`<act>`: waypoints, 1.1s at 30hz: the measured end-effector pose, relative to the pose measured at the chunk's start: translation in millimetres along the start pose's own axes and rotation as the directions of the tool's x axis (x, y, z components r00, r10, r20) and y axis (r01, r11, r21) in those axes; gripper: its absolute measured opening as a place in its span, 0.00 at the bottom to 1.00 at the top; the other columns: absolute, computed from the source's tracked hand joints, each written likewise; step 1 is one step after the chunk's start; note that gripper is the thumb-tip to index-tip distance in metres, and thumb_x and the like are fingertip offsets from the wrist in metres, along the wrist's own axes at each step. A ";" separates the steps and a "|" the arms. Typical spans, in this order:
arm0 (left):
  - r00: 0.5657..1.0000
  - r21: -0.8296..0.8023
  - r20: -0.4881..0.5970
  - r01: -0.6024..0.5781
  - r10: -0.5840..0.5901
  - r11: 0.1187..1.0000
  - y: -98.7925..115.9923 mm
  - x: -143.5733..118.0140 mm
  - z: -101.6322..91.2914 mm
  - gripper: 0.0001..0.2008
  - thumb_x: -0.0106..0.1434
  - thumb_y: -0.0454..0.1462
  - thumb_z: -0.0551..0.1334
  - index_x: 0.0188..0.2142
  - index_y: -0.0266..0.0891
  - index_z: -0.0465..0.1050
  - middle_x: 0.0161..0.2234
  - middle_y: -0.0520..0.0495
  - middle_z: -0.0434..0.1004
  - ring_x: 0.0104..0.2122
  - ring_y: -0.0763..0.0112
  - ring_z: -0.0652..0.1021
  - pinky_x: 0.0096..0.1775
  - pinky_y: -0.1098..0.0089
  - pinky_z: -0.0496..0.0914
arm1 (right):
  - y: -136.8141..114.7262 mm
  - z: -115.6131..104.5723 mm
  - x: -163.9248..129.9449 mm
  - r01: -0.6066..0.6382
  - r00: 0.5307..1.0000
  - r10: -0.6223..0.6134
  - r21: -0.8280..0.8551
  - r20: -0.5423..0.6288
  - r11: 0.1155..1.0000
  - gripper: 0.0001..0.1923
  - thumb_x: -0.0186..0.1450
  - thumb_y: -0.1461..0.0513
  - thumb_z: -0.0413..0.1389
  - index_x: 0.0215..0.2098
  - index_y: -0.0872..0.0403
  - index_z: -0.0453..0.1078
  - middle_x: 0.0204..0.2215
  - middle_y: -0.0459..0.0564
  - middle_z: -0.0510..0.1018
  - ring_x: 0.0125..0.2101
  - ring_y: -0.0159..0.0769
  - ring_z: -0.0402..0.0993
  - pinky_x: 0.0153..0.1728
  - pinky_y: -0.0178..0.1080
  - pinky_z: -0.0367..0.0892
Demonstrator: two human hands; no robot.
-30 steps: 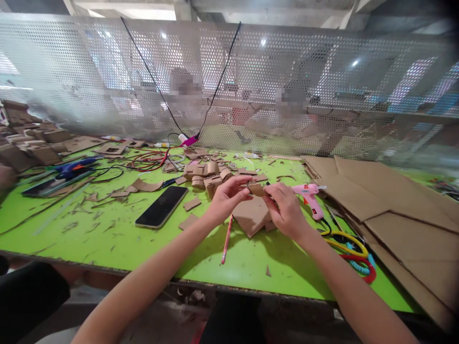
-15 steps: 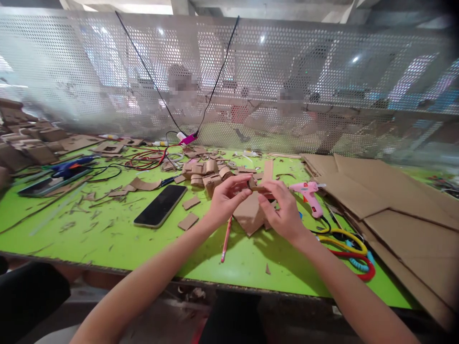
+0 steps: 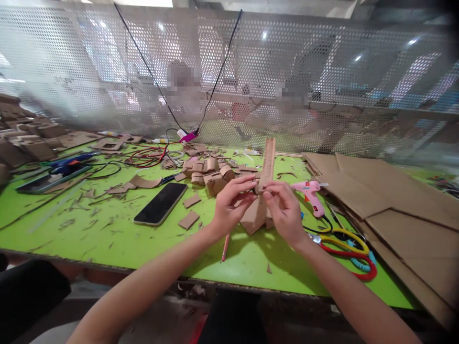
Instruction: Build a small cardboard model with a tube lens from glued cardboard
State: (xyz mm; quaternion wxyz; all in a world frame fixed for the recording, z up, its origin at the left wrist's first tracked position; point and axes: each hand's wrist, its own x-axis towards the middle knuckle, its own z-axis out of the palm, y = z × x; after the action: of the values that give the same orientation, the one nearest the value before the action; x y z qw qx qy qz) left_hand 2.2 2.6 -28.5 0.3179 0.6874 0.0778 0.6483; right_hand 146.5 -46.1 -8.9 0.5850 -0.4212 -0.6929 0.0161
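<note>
In the head view, my left hand [image 3: 233, 203] and my right hand [image 3: 286, 210] are close together over the table. Between them is a long, narrow cardboard strip [image 3: 267, 160], its far part sticking up away from me. Fingers and thumbs of both hands pinch it near its lower end, where a small darker bit shows, partly hidden by my fingertips. Below lies a flat cardboard piece [image 3: 251, 220], with a pink pencil [image 3: 225, 247] to its left. A pink glue gun [image 3: 311, 195] rests just right of my right hand. Scissors with yellow and red handles [image 3: 369, 270] lie near my right wrist.
A black phone [image 3: 160, 204] lies left of my hands. Behind it are small cardboard shapes [image 3: 215, 180] and scraps. Large cardboard sheets [image 3: 412, 205] cover the right side. A blue glue gun [image 3: 71, 162] is at left. A perforated metal screen [image 3: 229, 62] stands behind the table.
The cardboard strip now rises higher and more upright between my hands. My right hand has turned its fingers into a pinch; both hands have shifted slightly to the right.
</note>
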 end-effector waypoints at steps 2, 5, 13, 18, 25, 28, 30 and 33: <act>1.000 0.017 0.008 -0.006 0.005 1.000 0.1 -0.3 -0.7 0.18 0.59 0.28 0.63 0.48 0.45 0.73 0.50 0.42 0.72 0.50 0.66 0.75 0.44 0.70 0.76 | 0.2 -0.3 0.4 0.005 1.000 -0.005 -0.005 -0.002 1.000 0.05 0.66 0.60 0.52 0.33 0.50 0.68 0.36 0.48 0.73 0.39 0.37 0.71 0.41 0.42 0.67; 0.999 0.060 0.035 -0.040 0.038 0.997 1.0 0.9 -2.3 0.18 0.59 0.28 0.63 0.48 0.44 0.73 0.50 0.42 0.73 0.49 0.65 0.76 0.43 0.70 0.76 | 1.0 -1.3 1.7 0.015 1.000 -0.015 -0.003 0.013 1.000 0.05 0.66 0.60 0.52 0.33 0.50 0.68 0.35 0.48 0.73 0.38 0.37 0.71 0.40 0.42 0.67; 0.988 0.191 0.091 -0.137 0.122 0.972 3.0 5.9 -6.3 0.17 0.60 0.30 0.63 0.49 0.43 0.73 0.48 0.42 0.75 0.46 0.67 0.78 0.41 0.70 0.77 | 1.2 -3.3 2.7 0.026 0.998 -0.026 0.018 0.049 1.000 0.04 0.65 0.61 0.53 0.32 0.50 0.68 0.34 0.48 0.72 0.37 0.36 0.71 0.39 0.41 0.67; 0.988 0.258 0.110 -0.138 0.113 0.956 0.5 7.1 -9.8 0.15 0.59 0.32 0.64 0.47 0.43 0.74 0.46 0.41 0.77 0.45 0.66 0.78 0.39 0.70 0.77 | 1.7 -2.3 2.4 0.017 0.997 -0.018 0.018 0.077 1.000 0.05 0.66 0.61 0.52 0.32 0.50 0.68 0.34 0.48 0.73 0.37 0.37 0.70 0.40 0.42 0.67; 0.987 0.196 0.116 -0.134 0.113 0.971 5.8 8.3 -7.8 0.18 0.60 0.31 0.63 0.50 0.44 0.72 0.49 0.41 0.74 0.46 0.66 0.78 0.40 0.71 0.77 | -0.9 -3.6 2.1 0.014 0.999 -0.016 0.051 0.039 0.999 0.05 0.66 0.61 0.52 0.32 0.50 0.67 0.34 0.47 0.73 0.38 0.35 0.70 0.40 0.40 0.67; 0.984 0.169 0.129 -0.146 0.125 0.975 6.7 7.4 -7.2 0.20 0.60 0.29 0.62 0.51 0.45 0.71 0.50 0.41 0.73 0.47 0.66 0.77 0.41 0.71 0.77 | -2.4 -3.1 1.0 0.040 0.999 -0.039 0.027 -0.009 0.999 0.04 0.65 0.61 0.54 0.33 0.50 0.69 0.34 0.47 0.73 0.38 0.36 0.71 0.40 0.41 0.68; 0.983 0.190 0.121 -0.162 0.141 0.968 6.1 6.5 -7.2 0.19 0.60 0.29 0.63 0.50 0.45 0.72 0.50 0.41 0.73 0.47 0.65 0.77 0.41 0.71 0.77 | -3.3 -2.7 0.4 0.055 0.998 -0.055 0.002 -0.040 0.998 0.03 0.64 0.60 0.56 0.33 0.50 0.70 0.35 0.48 0.73 0.39 0.37 0.71 0.42 0.43 0.69; 0.976 0.240 0.092 -0.216 0.199 0.947 6.4 5.6 -6.6 0.20 0.60 0.30 0.63 0.51 0.44 0.71 0.49 0.42 0.74 0.47 0.66 0.77 0.39 0.72 0.78 | -4.8 -2.5 -0.4 0.047 0.996 -0.047 0.005 -0.081 0.999 0.03 0.63 0.60 0.57 0.33 0.49 0.73 0.38 0.50 0.72 0.43 0.40 0.71 0.45 0.47 0.70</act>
State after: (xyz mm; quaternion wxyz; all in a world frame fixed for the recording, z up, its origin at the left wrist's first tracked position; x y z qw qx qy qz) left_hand -5.1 2.7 -20.7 0.1618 0.7474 0.0750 0.6400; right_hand 145.8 -50.6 -6.0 0.6144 -0.4029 -0.6782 -0.0123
